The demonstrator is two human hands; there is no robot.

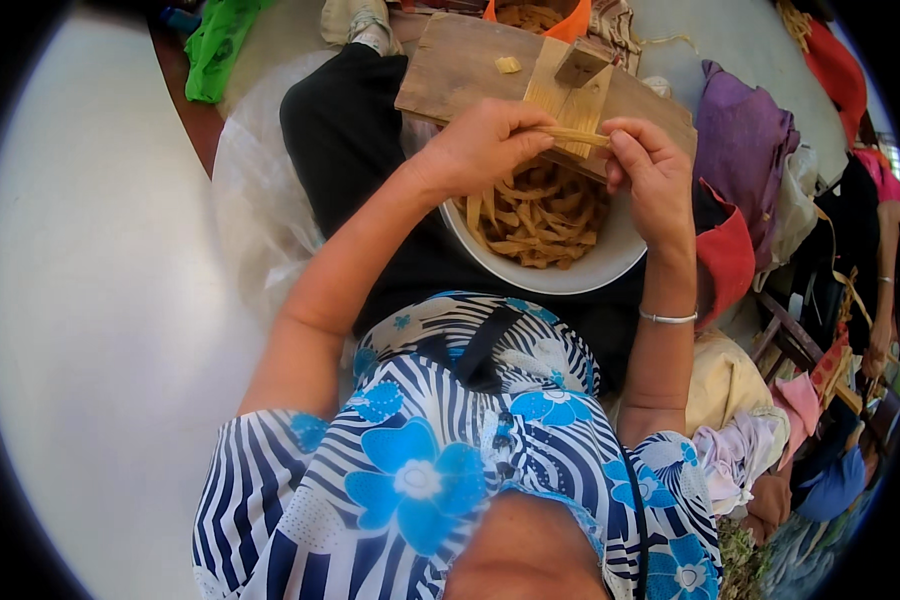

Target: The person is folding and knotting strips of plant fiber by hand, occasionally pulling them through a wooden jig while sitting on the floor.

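Note:
Between my two hands a thin tan strip (pixel 576 135) is stretched, roughly level, above a wooden board. My left hand (pixel 492 145) pinches one end of it between thumb and fingers. At the other end my right hand (pixel 645 165) grips it with curled fingers. The wooden board (pixel 460 65) lies across the far side of a white basin (pixel 530 280), and a paler wood piece with an upright block (pixel 582 68) sits on it. Many curled tan strips (pixel 545 225) fill the basin just below my hands. A small yellowish piece (pixel 508 65) rests on the board.
An orange container (pixel 540 15) with more tan material stands beyond the board. To the right lie a purple cloth (pixel 740 135), a red cloth (pixel 727 262) and other heaped fabrics. Another person's arm (pixel 885 270) shows at the far right. A green bag (pixel 215 50) is at the upper left.

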